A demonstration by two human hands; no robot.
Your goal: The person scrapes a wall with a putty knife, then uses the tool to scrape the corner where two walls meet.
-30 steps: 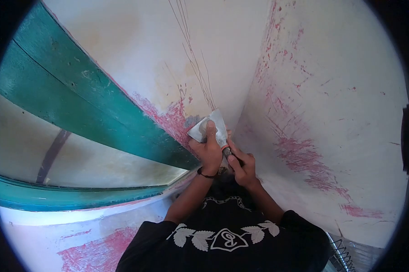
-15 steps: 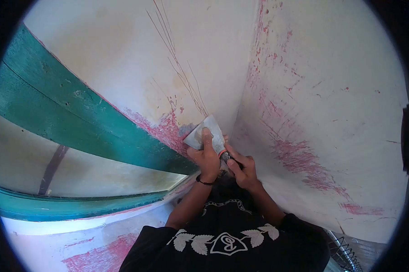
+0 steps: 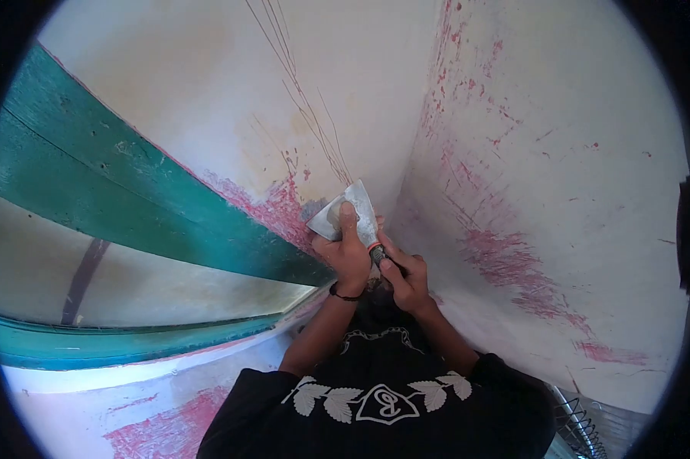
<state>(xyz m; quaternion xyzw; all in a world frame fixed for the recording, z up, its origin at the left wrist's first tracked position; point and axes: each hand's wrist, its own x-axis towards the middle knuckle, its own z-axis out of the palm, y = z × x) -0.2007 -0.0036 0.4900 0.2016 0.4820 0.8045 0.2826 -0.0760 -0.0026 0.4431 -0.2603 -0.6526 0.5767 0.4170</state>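
Observation:
A putty knife with a wide metal blade lies at the wall near the corner, its edge facing up and left. My left hand, with a dark band on the wrist, is closed on the blade, the thumb pressed flat on its face. Around the dark handle, just below a red collar, my right hand is wrapped. The blade's left tip meets a scraped pink patch beside the green wooden frame. Part of the handle is hidden by my fingers.
A second wall with pink scrape marks rises on the right. At lower left runs a lower teal rail. A coiled wire piece shows at lower right. Thin cracks run down the wall above the blade.
The putty knife and both hands have shifted slightly up and left along the wall. The grip of both hands is the same.

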